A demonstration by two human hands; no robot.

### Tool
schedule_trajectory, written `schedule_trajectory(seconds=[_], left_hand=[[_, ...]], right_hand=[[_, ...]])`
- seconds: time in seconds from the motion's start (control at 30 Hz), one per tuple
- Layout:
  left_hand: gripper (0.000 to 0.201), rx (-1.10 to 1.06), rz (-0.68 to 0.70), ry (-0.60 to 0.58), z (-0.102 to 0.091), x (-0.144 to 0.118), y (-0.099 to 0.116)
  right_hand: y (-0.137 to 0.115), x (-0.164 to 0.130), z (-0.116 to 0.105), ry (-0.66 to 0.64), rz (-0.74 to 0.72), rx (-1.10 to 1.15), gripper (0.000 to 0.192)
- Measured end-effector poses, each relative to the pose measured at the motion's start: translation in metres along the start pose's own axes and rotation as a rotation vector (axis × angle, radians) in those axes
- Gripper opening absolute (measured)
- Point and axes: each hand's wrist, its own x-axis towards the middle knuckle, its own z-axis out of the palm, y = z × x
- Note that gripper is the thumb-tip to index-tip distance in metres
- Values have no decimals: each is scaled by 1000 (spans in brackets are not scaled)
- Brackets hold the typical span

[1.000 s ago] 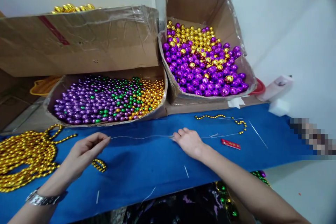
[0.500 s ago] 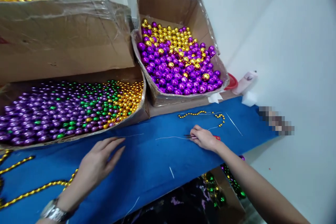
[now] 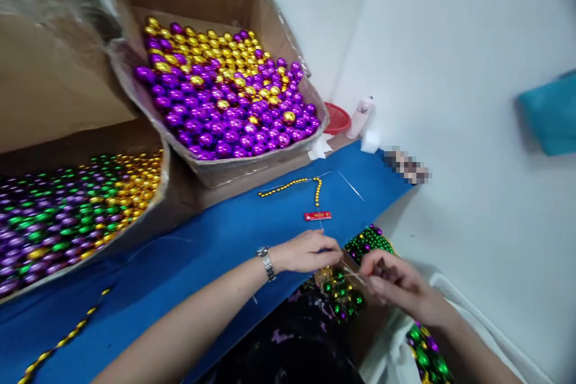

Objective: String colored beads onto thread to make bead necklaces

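In the head view, both hands meet at the lower middle of the frame, over the near edge of the blue surface [image 3: 216,240]. The left hand [image 3: 306,252], a watch on its wrist, has its fingers pinched narrow on what looks like a thin thread [image 3: 348,273] that runs across to the right hand [image 3: 396,285], whose fingers are curled in on something small and dark; what that is I cannot tell. Just below them hangs a cluster of green, gold and purple beads [image 3: 344,294]. The thread is light, limp and fine, likely slippery and easy to lose, so it is best taken near its end between fingertip pads; the glossy beads should be light, hard and prone to roll. Farther up the surface lie a red strip [image 3: 317,216] and a short gold bead strand [image 3: 292,183]. At upper left a cardboard box [image 3: 252,165] holds purple and gold balls, and at the left edge a second box [image 3: 155,210] holds purple, green and gold ones.
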Motion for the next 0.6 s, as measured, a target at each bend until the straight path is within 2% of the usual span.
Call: schedule_trajectory(seconds=[0.03, 0.1, 0.17, 0.23, 0.33, 0.47, 0.6], left_hand=[[18, 22, 15, -25, 7, 8, 0], [19, 53, 43, -53, 23, 24, 0], [20, 98, 43, -45, 38, 39, 1], [20, 154, 37, -39, 53, 53, 3], [21, 242, 25, -43, 70, 72, 6], [20, 354, 30, -67, 78, 87, 10], [22, 481, 37, -82, 79, 94, 15]], right_hand=[[16, -13, -13, 128, 20, -4, 21], [50, -36, -34, 373, 69, -160, 28], [82, -53, -47, 516, 136, -259, 33], [104, -63, -50, 601, 196, -346, 36], [113, -68, -43, 631, 228, -485, 38], [97, -62, -28, 527, 214, -641, 36], [84, -53, -26, 484, 238, -796, 35]])
